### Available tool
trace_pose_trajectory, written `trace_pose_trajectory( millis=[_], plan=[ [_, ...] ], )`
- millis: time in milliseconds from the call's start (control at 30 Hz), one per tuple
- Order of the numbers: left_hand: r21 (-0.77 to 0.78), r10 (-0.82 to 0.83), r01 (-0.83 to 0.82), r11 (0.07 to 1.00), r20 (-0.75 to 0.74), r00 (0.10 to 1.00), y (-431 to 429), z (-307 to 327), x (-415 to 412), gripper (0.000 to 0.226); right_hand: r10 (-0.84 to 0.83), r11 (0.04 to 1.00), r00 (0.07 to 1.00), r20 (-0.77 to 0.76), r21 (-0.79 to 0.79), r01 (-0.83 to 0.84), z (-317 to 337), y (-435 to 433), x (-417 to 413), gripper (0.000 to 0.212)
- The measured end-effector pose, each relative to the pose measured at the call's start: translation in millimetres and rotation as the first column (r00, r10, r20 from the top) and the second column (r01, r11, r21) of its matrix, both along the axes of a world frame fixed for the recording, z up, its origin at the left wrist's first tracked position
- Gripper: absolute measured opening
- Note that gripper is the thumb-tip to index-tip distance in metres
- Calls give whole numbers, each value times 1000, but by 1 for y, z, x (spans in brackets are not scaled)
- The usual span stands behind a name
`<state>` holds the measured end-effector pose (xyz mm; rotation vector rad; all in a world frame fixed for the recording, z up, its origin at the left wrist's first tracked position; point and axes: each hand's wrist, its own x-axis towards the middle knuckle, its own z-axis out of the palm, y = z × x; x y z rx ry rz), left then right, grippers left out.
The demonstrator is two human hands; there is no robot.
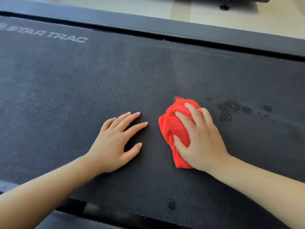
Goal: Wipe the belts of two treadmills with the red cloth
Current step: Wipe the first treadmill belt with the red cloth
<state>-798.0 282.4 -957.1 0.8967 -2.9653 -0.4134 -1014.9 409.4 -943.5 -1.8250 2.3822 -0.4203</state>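
A dark textured treadmill belt (82,83) fills the view, with a pale "STAR TRAC" logo (49,36) printed at its upper left. A bunched red cloth (171,128) lies on the belt right of centre. My right hand (199,138) lies on top of the cloth, fingers spread over it and thumb pressed against its near side. My left hand (115,142) rests flat on the bare belt just left of the cloth, fingers straight and spread. Wet dark spots (229,109) mark the belt to the right of the cloth.
The black side rail (181,30) runs along the belt's far edge, with pale floor (148,7) beyond it. A dark machine foot (224,6) stands on that floor at the top right. Another small dark spot (172,204) sits near the belt's near edge.
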Motion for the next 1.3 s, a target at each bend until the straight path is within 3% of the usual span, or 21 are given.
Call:
trace_pose_trajectory(
  millis=[300,500,700,1300],
  plan=[
    [-26,-9,10,1000,2,1000,1,1,1,60,-9,1000,999,-44,11,9,1,-32,0,60],
    [-16,-28,29,999,59,998,0,7,14,66,53,998,998,15,18,-53,6,16,26,61],
    [-21,-32,34,999,90,995,19,8,61,61,139,990,989,-50,44,-137,4,65,66,65],
    [-37,28,-28,999,-2,1000,25,2,69,67,101,993,982,-157,77,-89,5,-27,76,63]
  ],
)
